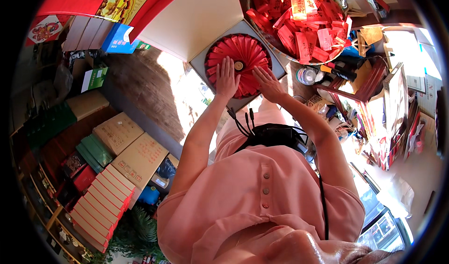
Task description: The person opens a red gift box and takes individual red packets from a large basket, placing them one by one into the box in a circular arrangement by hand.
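Observation:
Red paper packets lie fanned in a ring (241,44) around a small gold-coloured round centre (239,65). They fill a square grey-lined box (277,64) whose pale lid (189,21) stands raised on the far left side. My left hand (227,78) rests flat on the left part of the ring, fingers stretched out. On the right part my right hand (270,83) lies with its fingers extended over the packets. Neither hand grips anything that I can see.
A round basket (343,46) heaped with loose red packets (304,11) stands at the far right of the box. Cartons (140,159) and a stack of red-edged boxes (103,205) are on the left. Clutter and a wooden frame (360,88) crowd the right.

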The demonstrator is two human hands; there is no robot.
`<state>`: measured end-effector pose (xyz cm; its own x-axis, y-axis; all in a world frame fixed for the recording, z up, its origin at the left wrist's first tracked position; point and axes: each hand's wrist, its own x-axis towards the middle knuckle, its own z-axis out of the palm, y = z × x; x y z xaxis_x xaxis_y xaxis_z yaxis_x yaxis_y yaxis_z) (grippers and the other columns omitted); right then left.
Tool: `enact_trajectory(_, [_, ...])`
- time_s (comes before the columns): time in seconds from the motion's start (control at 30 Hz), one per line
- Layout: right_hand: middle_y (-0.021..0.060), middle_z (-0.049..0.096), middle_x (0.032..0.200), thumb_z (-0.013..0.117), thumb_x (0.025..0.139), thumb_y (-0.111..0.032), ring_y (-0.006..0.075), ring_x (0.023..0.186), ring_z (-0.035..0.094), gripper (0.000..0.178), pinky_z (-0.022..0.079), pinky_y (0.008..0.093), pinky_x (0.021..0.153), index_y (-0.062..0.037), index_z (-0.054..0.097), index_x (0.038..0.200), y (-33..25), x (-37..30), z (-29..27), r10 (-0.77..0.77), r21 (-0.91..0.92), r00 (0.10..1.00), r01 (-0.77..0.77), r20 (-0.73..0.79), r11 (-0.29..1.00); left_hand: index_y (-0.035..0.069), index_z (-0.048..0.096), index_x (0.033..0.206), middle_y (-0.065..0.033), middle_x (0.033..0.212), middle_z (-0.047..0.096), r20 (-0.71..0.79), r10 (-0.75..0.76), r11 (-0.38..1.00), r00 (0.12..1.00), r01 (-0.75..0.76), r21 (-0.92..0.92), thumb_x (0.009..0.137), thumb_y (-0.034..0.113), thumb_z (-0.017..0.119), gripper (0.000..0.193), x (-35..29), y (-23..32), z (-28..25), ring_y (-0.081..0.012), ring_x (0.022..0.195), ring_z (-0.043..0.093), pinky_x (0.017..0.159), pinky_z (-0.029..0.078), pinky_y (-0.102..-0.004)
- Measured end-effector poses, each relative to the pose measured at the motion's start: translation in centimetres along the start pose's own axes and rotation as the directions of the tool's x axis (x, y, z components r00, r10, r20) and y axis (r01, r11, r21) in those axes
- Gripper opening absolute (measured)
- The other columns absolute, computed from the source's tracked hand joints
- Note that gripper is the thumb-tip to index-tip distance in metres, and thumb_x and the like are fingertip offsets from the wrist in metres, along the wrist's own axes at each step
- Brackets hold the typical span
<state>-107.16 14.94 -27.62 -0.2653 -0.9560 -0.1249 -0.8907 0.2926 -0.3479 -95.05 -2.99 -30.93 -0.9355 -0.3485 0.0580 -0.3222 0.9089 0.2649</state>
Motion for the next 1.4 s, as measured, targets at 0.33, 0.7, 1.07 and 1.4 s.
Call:
enact_trajectory(0.33, [0.0106,0.024,0.15,0.048,0.08,-0.013,0.0225,0.139,0.02,0.063,0.014,0.0412,0.113,-0.0019,0.031,0.14,-1.5,3.8,1.6,0.017,-0.031,0.998,-0.018,-0.06,0.999,0.003,0.025,0.142,-0.0089,0.15,0.022,0.042,0.094,0.995,0.995,-0.095,0.017,0.091,0.025,0.047,0.06,0.2,-0.5,0.7,-0.0217,0.138,0.021,0.114,0.014,-0.0399])
enact_trajectory(0.7, [0.0094,0.012,0.153,0.05,0.088,-0.029,0.0227,0.141,0.012,0.072,0.011,0.0407,0.114,-0.0052,0.015,0.145,2.4,-0.6,-2.1,0.065,0.023,0.998,-0.065,0.012,0.998,0.002,0.015,0.145,-0.0162,0.152,0.011,0.041,-0.121,0.993,0.992,0.121,-0.001,0.094,0.029,0.04,0.063,-5.3,-4.2,-2.5,-0.0303,0.14,0.012,0.112,0.01,-0.0498])
enact_trajectory(1.07, [0.0107,0.013,0.152,0.055,0.085,-0.035,0.0241,0.141,0.012,0.077,0.011,0.0413,0.114,-0.0031,0.018,0.144,2.1,-0.4,-1.4,0.079,-0.021,0.993,-0.077,0.093,0.997,0.001,0.018,0.144,-0.0172,0.151,0.016,0.09,0.008,0.996,0.996,0.001,-0.094,0.092,0.035,0.043,0.067,-5.5,-3.4,-1.1,-0.0286,0.139,0.017,0.112,0.013,-0.0474])
enact_trajectory(1.4, [0.0134,0.008,0.153,0.051,0.083,-0.008,0.0273,0.141,0.01,0.076,0.013,0.0423,0.114,-0.0051,0.01,0.146,3.1,-2.9,-1.1,0.246,0.114,0.967,-0.251,0.06,0.961,-0.001,0.003,0.145,-0.023,0.149,0.014,0.413,-0.641,-0.005,0.647,0.535,-0.845,0.084,0.034,0.065,0.093,-8.4,-5.4,-1.0,-0.0316,0.138,0.019,0.11,0.021,-0.0357])
